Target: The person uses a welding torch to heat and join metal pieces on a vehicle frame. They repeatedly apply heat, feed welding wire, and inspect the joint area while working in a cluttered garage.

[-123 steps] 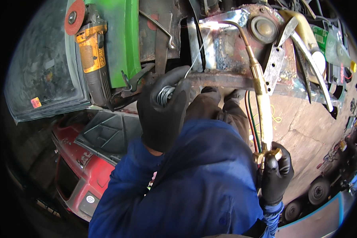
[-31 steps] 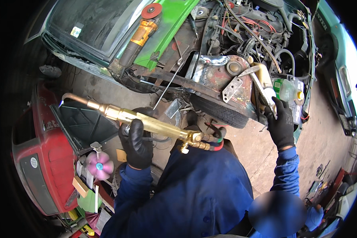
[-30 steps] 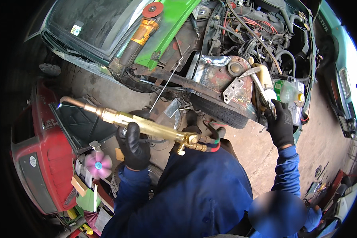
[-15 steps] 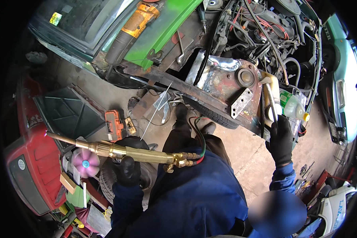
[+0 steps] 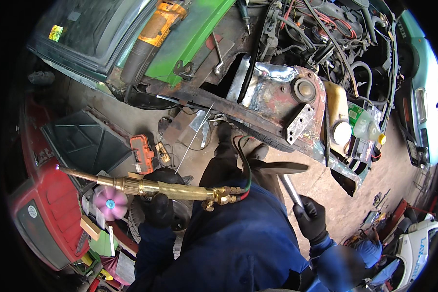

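My gloved left hand (image 5: 159, 211) is closed round a brass gas torch (image 5: 177, 190). A small bright glow shows at the torch's tip, on the left, and red and green hoses run from its other end. A thin metal rod (image 5: 194, 138) rises from beside that hand; its lower end is hidden, so I cannot tell whether I grip it. My gloved right hand (image 5: 311, 220) grips the handle of a hammer (image 5: 291, 189), its long dark head in front of my legs. Ahead lies a car's bare-metal inner wing (image 5: 282, 92) with a drilled plate (image 5: 301, 124) on it.
An orange angle grinder (image 5: 153, 36) and a wrench (image 5: 218, 53) lie on the car. Beside the engine (image 5: 326, 34) sit a reservoir (image 5: 337, 109) and a yellow-capped plastic bottle (image 5: 367, 129). An orange case (image 5: 142, 155), a pink fan (image 5: 110, 203) and a tyre (image 5: 134, 219) stand at left.
My right hand has moved back toward my body, bringing the hammer away from the reservoir to in front of my legs. The torch stays nearly where it was.
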The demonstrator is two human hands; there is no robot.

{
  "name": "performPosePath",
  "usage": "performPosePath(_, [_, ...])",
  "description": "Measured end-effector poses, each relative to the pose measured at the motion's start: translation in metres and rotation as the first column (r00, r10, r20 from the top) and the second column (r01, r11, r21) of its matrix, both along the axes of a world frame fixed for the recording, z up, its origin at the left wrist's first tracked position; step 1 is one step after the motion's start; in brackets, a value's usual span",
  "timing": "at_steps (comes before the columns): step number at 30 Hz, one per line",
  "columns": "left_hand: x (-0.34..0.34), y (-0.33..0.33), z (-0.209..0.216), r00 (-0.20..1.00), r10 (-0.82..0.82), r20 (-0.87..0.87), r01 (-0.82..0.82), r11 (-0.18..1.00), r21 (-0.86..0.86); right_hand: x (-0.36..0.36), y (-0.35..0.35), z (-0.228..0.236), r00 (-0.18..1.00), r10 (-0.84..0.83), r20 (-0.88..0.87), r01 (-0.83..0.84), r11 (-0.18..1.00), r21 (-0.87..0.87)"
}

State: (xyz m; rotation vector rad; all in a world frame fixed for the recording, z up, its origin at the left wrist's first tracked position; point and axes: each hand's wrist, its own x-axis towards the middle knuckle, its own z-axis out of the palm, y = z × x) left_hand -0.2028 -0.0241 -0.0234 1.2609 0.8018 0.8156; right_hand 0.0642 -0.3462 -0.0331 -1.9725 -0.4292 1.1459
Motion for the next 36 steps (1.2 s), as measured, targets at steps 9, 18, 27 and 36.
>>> performPosePath(9, [-0.034, -0.003, -0.01, 0.995, -0.064, -0.073, 0.048, 0.978, -0.204, -0.029, 0.069, -0.148, 0.989, -0.016, 0.146, 0.004, 0.997, 0.083])
performPosePath(18, [-0.022, 0.001, -0.01, 0.977, -0.061, -0.205, 0.056, 0.998, -0.029, -0.012, 0.175, -0.179, 0.684, -0.368, -0.63, 0.516, 0.855, 0.061])
performPosePath(27, [-0.013, 0.012, -0.004, 0.965, -0.133, -0.225, 0.116, 0.989, -0.087, 0.007, 0.192, -0.213, 0.706, -0.15, -0.692, 0.422, 0.874, 0.242])
performPosePath(36, [-0.017, 0.015, -0.007, 0.966, -0.095, -0.239, 0.069, 0.991, -0.115, 0.0, 0.195, -0.209, 0.559, -0.276, -0.782, 0.532, 0.843, 0.083])
